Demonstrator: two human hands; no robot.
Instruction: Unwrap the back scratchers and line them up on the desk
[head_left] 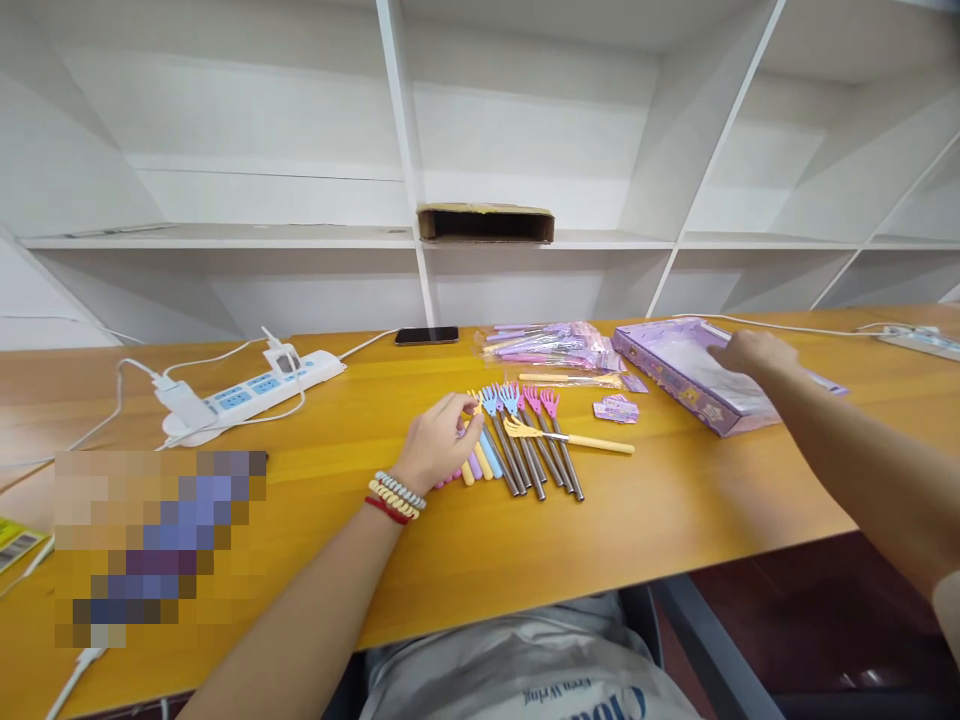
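My left hand, with bracelets at the wrist, is closed at the left end of a row of small hand-shaped scratchers with metal rods; a yellow tip shows at its fingers. Coloured handles lie beside and partly under it. One yellow scratcher with a long handle lies across the rods. My right hand reaches into an open purple box at the right, its fingertips over the clear lining. Whatever those fingers may hold is too small to tell.
Wrapped scratchers lie at the back, with a single wrapped one and a purple card nearer. A phone, a white power strip and cables occupy the back left. Shelves hold a cardboard box.
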